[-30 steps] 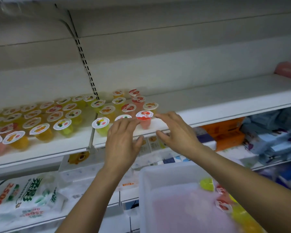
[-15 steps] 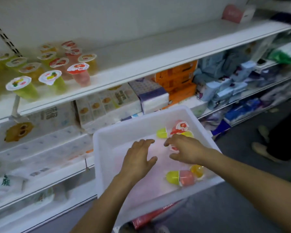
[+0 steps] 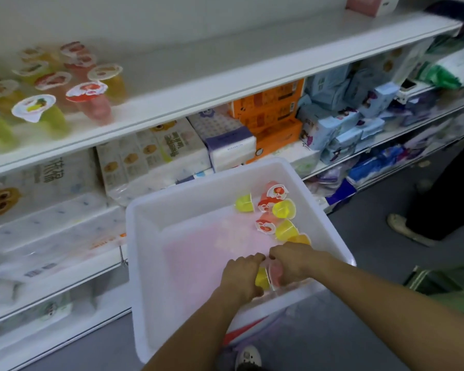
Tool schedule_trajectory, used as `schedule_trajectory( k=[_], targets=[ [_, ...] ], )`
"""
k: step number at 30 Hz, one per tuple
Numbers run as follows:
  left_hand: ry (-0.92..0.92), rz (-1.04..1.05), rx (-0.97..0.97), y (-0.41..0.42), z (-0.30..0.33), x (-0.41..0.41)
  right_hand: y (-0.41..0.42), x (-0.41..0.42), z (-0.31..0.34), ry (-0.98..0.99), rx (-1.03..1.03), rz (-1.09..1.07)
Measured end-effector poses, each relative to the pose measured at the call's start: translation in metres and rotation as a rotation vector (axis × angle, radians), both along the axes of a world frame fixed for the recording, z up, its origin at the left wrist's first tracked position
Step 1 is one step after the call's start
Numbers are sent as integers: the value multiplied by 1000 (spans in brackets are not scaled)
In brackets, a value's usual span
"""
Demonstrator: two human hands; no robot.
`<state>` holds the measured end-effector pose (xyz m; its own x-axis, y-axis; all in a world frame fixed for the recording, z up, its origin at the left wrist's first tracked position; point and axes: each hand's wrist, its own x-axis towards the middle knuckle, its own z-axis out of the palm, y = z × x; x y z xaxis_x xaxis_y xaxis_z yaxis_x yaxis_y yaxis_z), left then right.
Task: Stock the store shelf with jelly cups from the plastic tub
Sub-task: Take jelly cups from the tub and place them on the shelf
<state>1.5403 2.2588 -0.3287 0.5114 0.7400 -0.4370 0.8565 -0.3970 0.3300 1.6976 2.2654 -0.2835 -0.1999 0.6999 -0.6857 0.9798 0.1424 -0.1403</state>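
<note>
Left hand: curled round small yellow jelly cup at near right of tub floor; half a second ago flat and spread over bare tub floor.
Right hand: fingers bent over small pink jelly cup, just beside the yellow one; shifted from far cluster of cups to near wall of tub.
Change since a second ago: both hands then up at shelf edge by red-lidded cup; now down in tub, camera tipped down and right with them.
Meaning for task: previous cups set down, fresh pair being gripped; looks like start of another carry to shelf.
White rectangular plastic tub: low, in front of shelving; pink floor mostly bare.
Loose yellow and pink cups: seven or so left along far right side, some tipped over.
White metal store shelf: long bare stretch to right of stocked cups, room for plenty more.
Stocked foil-lidded cups in green, yellow and pink: upright, in rows at far left of shelf.
Writing: fruit pictures on cup lids, lettering too blurred to read.
Tissue packs with bear faces: lower shelf, large printed characters, not legible.
Orange cartons: print unreadable.
</note>
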Motion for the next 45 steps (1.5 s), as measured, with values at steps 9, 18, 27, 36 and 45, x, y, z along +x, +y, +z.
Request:
schedule_trajectory(
  k=[9,18,27,36,45],
  targets=[
    [-363,469,32,39,87,-67,51,-22,83,636,48,-386],
    [-546,662,435,118,249,-132,153,-95,212,1225,209,-569],
    [-786,791,558,204,335,-213,269,-176,264,1327,469,-665],
    [-624,798,591,267,340,-268,375,-230,236,868,764,-400],
    [-667,808,549,281,333,-270,394,-231,228,706,728,-261]
  ],
)
